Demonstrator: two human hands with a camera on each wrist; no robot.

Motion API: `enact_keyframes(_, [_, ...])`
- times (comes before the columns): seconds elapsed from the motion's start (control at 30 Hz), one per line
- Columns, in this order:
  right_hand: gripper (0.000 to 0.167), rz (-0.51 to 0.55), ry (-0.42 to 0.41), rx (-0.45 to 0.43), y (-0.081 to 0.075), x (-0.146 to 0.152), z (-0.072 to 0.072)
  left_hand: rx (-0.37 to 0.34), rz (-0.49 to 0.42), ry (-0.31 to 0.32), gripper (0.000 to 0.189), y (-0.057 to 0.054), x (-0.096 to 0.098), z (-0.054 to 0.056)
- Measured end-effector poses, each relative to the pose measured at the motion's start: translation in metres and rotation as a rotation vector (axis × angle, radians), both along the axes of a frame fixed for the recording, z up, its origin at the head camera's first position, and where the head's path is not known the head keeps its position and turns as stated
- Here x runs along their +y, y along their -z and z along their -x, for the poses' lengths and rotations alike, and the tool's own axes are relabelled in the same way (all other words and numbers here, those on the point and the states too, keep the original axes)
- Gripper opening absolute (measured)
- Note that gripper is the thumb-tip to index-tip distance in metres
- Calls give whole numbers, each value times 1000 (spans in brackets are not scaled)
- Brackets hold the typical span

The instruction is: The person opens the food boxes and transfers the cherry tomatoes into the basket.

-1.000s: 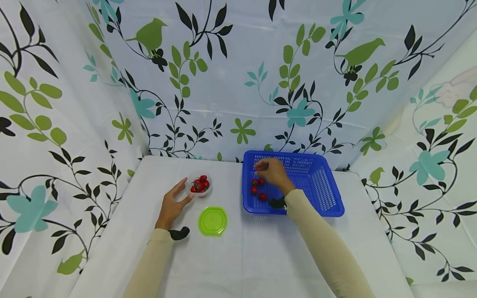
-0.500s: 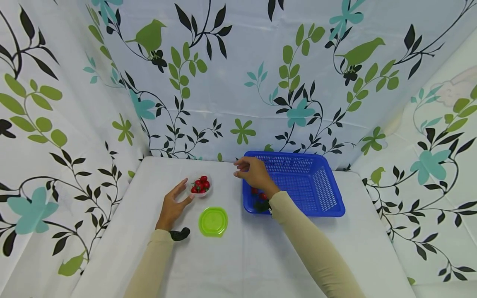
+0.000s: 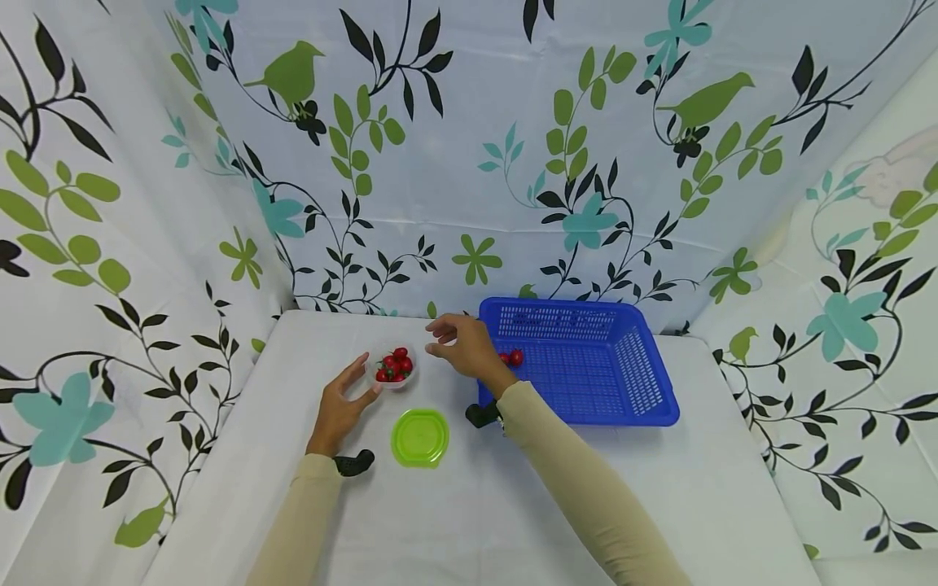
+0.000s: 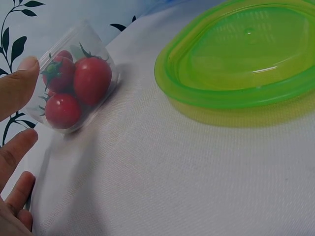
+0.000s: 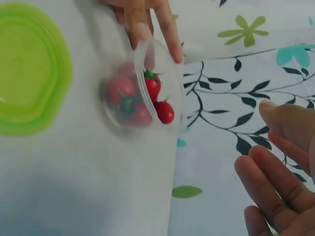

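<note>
My left hand holds a small clear plastic container between thumb and fingers. Several red cherry tomatoes with green stems lie in it, seen through its wall in the left wrist view. The open container rim faces my right hand, which hovers over the table between container and blue basket. Thumb and fingers are parted in the right wrist view, with nothing visible between them. A few more tomatoes lie in the basket; my right forearm hides part of its left side.
A green plastic lid lies flat on the white table, in front of the container. A patterned curtain with leaves and birds hangs behind and at both sides. The basket stands at the back right, close to the curtain.
My right hand has moved left from over the basket, past its left rim, toward the container. My left hand and the container have stayed in place.
</note>
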State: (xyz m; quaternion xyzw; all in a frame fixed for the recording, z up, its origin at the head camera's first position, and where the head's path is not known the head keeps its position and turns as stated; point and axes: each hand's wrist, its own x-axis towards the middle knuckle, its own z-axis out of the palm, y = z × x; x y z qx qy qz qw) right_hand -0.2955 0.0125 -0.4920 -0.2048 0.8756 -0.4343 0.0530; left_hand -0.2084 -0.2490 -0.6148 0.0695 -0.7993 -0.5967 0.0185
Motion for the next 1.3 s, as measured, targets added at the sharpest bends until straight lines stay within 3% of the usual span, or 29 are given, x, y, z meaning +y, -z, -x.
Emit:
enact_keyframes(0.53, [32,-14,16,-37,19,-43,-9,-42,-19,-17,74,-4,0,-2])
enact_keyframes(0.9, [33,-22,12,-46,27,-65,-9,-2,-17,-14,77,-1,-1,-1])
enact_keyframes(1.3, [31,-143,29,-23,41,-77,-10,-27,-71,-15,77,-3,-2,3])
